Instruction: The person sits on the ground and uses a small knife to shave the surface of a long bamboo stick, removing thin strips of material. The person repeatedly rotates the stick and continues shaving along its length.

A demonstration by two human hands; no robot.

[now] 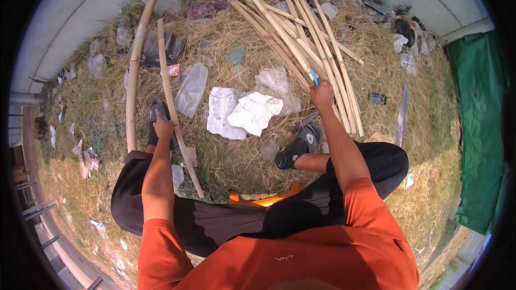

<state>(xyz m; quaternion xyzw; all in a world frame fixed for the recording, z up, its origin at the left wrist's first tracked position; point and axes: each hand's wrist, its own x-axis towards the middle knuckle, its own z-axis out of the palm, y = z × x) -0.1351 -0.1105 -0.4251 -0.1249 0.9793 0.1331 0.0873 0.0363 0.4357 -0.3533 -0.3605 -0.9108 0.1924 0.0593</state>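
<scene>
Right of the cracked white slab, the right hand has its fingers wrapped around a blue-ended tool amid bamboo strips; slipping could hurt the sandalled foot. Left of the slab, the left hand's grip: cannot tell.

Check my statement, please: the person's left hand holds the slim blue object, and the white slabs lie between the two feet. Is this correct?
Not quite: the hand is wrong. The head view shows the slim blue object in the right hand, not the left hand. The white slabs do lie between the two feet.
</scene>
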